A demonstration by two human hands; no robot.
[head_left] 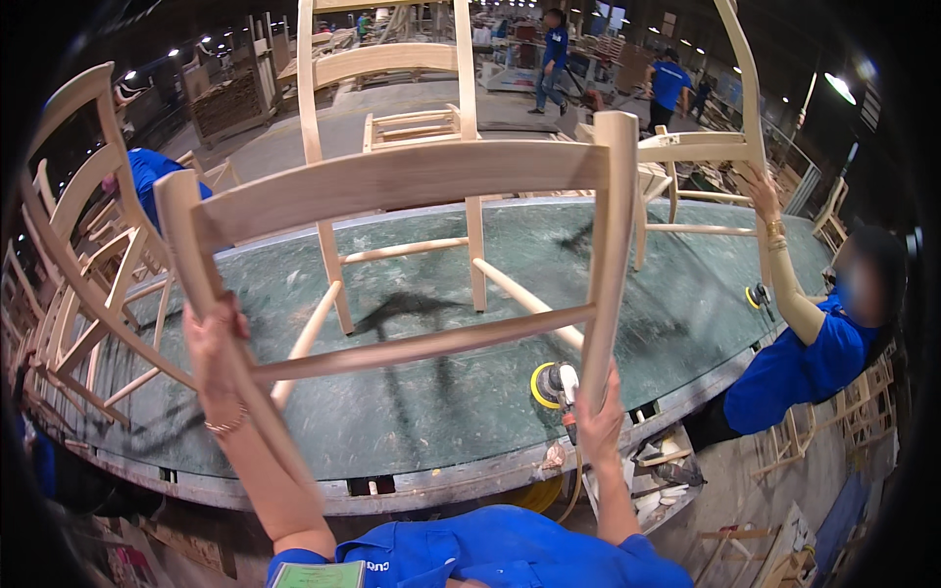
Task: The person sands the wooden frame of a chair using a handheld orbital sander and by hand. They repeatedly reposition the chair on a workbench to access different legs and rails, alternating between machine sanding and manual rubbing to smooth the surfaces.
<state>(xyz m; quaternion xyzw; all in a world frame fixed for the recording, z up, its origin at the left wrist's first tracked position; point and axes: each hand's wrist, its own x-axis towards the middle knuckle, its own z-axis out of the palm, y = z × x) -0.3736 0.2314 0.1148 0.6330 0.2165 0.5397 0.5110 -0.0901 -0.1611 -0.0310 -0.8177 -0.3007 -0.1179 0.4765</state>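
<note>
A pale wooden chair frame [402, 186] rises in front of me, with two posts, a broad curved rail and a thinner lower crossbar. My left hand [214, 353] is closed round its left post, my right hand [600, 421] round the lower part of its right post. Just behind are tall wooden legs [475, 255] with round stretchers [529, 304], standing on the green worktable [412, 421]. I cannot tell whether they join the frame I hold. Beside my right hand lies a sander [556, 387] with a yellow-rimmed pad.
Several wooden chairs [83, 255] crowd the left side. At the right, a co-worker [814, 363] in blue reaches up to another chair frame [750, 98]. A second sander [757, 296] sits near that table edge. A bin of scraps [657, 490] stands below the front edge.
</note>
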